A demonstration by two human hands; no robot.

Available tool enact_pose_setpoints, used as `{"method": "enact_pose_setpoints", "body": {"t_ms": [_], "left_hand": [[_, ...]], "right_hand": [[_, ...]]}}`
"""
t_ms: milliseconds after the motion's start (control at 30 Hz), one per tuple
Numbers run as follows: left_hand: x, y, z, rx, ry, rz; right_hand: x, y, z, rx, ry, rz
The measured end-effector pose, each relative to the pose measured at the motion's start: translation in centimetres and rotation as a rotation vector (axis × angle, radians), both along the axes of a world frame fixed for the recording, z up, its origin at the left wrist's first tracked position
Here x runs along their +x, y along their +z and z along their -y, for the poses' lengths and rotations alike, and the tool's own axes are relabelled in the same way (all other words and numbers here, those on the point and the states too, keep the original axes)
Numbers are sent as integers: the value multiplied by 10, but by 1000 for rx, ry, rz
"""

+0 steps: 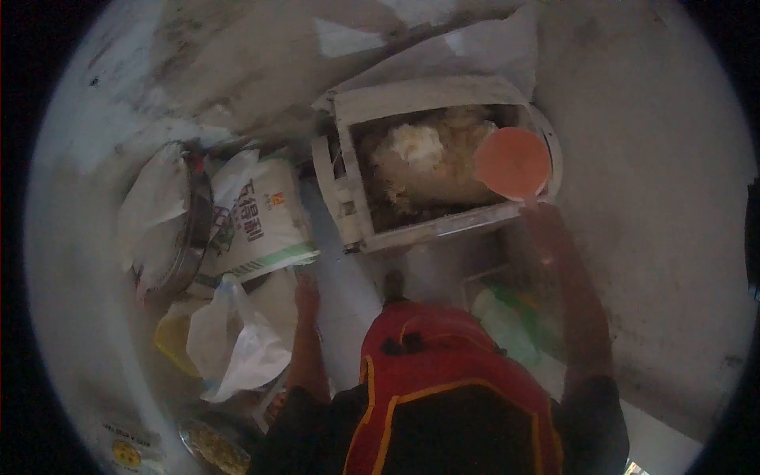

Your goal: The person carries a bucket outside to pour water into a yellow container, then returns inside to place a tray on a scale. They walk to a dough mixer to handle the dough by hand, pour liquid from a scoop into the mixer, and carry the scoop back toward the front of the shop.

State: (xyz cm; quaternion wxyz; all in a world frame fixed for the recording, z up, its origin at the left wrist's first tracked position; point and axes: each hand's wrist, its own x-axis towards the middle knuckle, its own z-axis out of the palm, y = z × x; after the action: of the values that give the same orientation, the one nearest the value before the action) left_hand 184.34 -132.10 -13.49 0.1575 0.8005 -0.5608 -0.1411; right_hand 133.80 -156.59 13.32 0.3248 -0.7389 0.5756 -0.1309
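Red apron [427, 348], worn by the person, lies nearest the viewer, below and between the hands. Right hand [540, 227]: closed on the near end of an orange scoop [513, 162], which extends just beyond it, over the right side of an open white bin [427, 93]. Pale material [419, 150] lies in the bin, left of this hand. Left hand [307, 291]: near a printed sack [265, 214] beyond it; finger spread and contact cannot be told.

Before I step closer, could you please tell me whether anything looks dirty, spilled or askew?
The pale surface beyond the open box looks grimy: dark, uneven smudges break up its lighter areas. I see no clear spill.
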Motion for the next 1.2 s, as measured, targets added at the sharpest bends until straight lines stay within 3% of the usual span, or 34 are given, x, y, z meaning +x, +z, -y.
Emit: {"method": "enact_pose_setpoints", "body": {"t_ms": [33, 100, 200, 267, 333, 367, 400, 467, 500, 533, 567, 633, 767, 833, 900, 967, 1067, 1133, 1200], "left_hand": [[3, -9, -7, 89, -2, 17], [8, -20, -21, 271, -6, 51], [10, -34, -43, 491, -42, 74], [8, -39, -60, 497, 97, -179], [5, -42, -76, 491, 296, -477], [3, -43, -82, 489, 426, -670], [1, -44, -87, 476, 582, -863], [1, -52, -95, 456, 848, -1194], [3, -57, -98, 456, 995, -1345], [4, -61, -103, 435, 984, -1403], [3, -61, -105, 414, 937, -1427], [-4, -23, -111, 293, 636, -1362], [-10, -20, -91, 381, 863, -1350], [-13, -18, -81, 408, 919, -1331], [-15, -18, -73, 420, 934, -1318], [-16, -17, -68, 428, 946, -1312], [-17, -13, -67, 434, 973, -1306], [-18, -11, -69, 440, 996, -1305], [-19, -8, -71, 447, 1029, -1307]], "right_hand": [[16, 15, -1, 75, -116, -7], [21, 13, 2, -10, -146, -66], [2, -7, 14, -470, 131, -299], [-4, 3, 21, -743, 347, -553], [-13, 4, 26, -217, 69, -397], [-14, 7, 27, -135, 47, -421], [-13, 12, 27, -54, 26, -448], [-12, 31, 26, -251, 217, -715], [-2, 46, 22, -92, -64, -471], [10, 62, 16, 67, -339, -219], [18, 72, 11, 225, -607, 42], [20, 78, 7, 253, -593, 73], [-1, 46, 13, 261, -494, -64], [-23, 0, 18, -165, -121, -347], [-16, 3, 19, -167, -132, -385], [28, 50, 20, 258, -525, -174], [-29, -18, 31, -486, 145, -858], [-52, -25, 39, -446, 52, -570], [-48, -10, 37, -229, -206, -141]]}}
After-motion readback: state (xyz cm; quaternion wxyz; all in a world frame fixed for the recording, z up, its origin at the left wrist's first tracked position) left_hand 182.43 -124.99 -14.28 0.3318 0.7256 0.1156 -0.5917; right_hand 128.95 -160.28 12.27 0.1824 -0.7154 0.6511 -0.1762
